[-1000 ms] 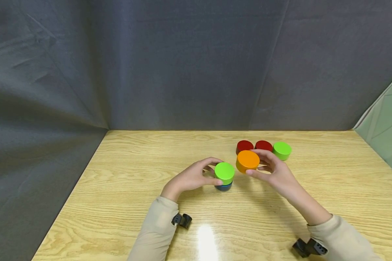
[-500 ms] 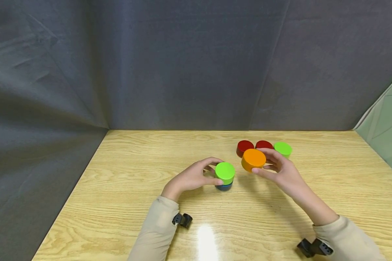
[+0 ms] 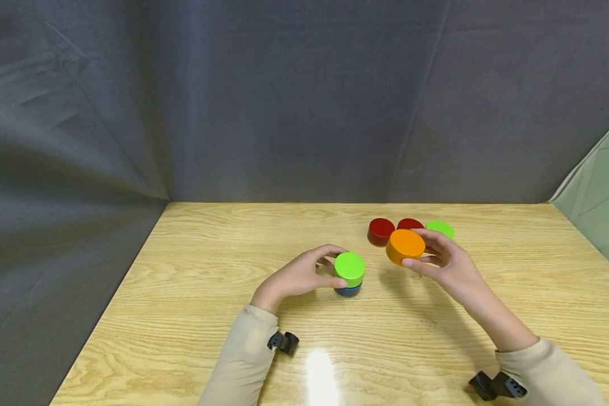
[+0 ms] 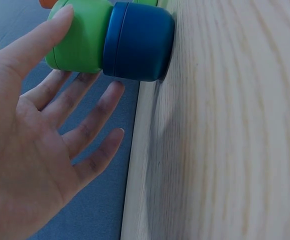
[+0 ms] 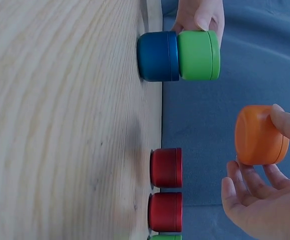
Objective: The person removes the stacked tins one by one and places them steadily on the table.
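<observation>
Fingers (image 3: 435, 237), right: orange container (image 3: 405, 246) | left fingers (image 3: 326, 249): green container (image 3: 349, 269), apparently pinched

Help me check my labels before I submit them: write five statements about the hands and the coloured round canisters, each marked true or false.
1. The right hand grips an orange round canister. True.
2. The left hand grips a bright-green round canister that sits on a metallic-looking dark-blue round canister. True.
3. The orange round canister rests on the bright-green one. False: it is held in the air, apart from it.
4. Three red canisters are in view. False: two metallic-looking dark-red round canisters show, standing on the pale wooden table.
5. In the head view, a second green round canister stands to the right of the dark-red pair. True.
</observation>
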Demonstrator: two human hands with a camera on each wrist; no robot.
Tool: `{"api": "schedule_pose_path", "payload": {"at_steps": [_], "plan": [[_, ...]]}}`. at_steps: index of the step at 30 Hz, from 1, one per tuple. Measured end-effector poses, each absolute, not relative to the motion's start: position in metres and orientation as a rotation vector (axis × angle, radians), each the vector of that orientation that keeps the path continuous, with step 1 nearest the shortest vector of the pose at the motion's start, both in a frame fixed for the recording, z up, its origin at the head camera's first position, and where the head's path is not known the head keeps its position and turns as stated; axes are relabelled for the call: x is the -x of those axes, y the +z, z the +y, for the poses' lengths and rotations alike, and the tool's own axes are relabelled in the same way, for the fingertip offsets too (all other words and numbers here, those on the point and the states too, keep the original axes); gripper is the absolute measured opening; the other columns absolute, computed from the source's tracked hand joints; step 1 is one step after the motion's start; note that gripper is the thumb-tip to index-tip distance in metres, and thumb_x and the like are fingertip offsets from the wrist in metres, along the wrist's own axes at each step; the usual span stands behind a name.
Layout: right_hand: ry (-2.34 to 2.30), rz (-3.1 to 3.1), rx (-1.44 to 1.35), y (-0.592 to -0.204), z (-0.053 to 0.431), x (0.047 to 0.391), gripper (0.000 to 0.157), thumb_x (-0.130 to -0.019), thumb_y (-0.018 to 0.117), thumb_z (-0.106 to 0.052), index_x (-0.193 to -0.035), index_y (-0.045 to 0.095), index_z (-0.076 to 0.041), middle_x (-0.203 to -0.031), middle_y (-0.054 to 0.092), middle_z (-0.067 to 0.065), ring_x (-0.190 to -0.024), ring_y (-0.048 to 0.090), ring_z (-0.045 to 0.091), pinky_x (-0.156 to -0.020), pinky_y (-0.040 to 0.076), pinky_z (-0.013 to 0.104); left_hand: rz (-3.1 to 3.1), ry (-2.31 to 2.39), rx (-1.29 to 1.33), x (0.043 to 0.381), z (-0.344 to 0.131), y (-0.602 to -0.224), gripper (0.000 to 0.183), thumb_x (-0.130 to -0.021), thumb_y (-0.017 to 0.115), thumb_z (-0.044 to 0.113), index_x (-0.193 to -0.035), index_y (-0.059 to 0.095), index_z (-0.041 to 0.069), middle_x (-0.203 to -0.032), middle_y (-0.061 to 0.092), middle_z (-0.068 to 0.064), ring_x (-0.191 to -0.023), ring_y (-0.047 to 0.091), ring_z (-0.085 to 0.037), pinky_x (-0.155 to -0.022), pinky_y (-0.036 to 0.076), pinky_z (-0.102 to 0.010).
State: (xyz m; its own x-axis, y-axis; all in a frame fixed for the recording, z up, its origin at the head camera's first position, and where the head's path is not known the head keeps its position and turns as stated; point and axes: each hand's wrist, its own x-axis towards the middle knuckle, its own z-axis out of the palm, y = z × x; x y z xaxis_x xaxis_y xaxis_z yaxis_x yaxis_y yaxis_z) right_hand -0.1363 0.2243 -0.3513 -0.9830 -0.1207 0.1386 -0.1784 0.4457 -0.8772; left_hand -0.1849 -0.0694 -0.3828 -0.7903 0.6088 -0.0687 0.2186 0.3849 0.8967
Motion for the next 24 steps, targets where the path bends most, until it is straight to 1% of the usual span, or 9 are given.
{"api": "schedule_pose_path", "payload": {"at_steps": [3, 11, 19, 24], "plan": [[1.599, -2.626, -0.272, -0.351, 0.228, 0.136, 0.062, -0.091, 0.074, -0.02, -0.144, 0.046, -0.003, -0.124, 0.058, -0.006, -0.1, 0.059, 0.001, -0.082, 0.049, 0.013, 2.26, 1.378, -0.719, 0.185, -0.07, -0.383, 0.057, -0.088, 0.078, 0.021, -0.139, 0.054, 0.02, -0.127, 0.056, 0.011, -0.111, 0.056, -0.013, -0.095, 0.048, -0.029], [1.626, -2.599, -0.268, -0.354, 0.236, 0.137, 0.061, -0.092, 0.073, -0.017, -0.144, 0.045, -0.003, -0.12, 0.058, -0.017, -0.101, 0.058, 0.0, -0.082, 0.049, 0.012, 2.252, 1.389, -0.724, 0.185, -0.071, -0.383, 0.056, -0.088, 0.078, 0.02, -0.138, 0.054, 0.02, -0.126, 0.056, 0.011, -0.111, 0.056, -0.013, -0.095, 0.048, -0.029], [1.617, -2.616, -0.241, -0.356, 0.245, 0.136, 0.062, -0.092, 0.074, -0.017, -0.144, 0.044, -0.003, -0.119, 0.058, -0.018, -0.1, 0.059, 0.0, -0.081, 0.049, 0.012, 2.257, 1.384, -0.722, 0.185, -0.071, -0.383, 0.056, -0.088, 0.078, 0.02, -0.138, 0.054, 0.021, -0.126, 0.056, 0.012, -0.11, 0.056, -0.013, -0.095, 0.048, -0.029], [1.579, -2.63, -0.235, -0.358, 0.252, 0.135, 0.062, -0.092, 0.073, -0.016, -0.144, 0.044, -0.001, -0.117, 0.056, -0.023, -0.098, 0.058, -0.003, -0.08, 0.049, 0.011, 2.252, 1.388, -0.727, 0.185, -0.07, -0.383, 0.056, -0.088, 0.078, 0.021, -0.138, 0.054, 0.021, -0.126, 0.056, 0.012, -0.111, 0.056, -0.013, -0.094, 0.048, -0.029]]}}
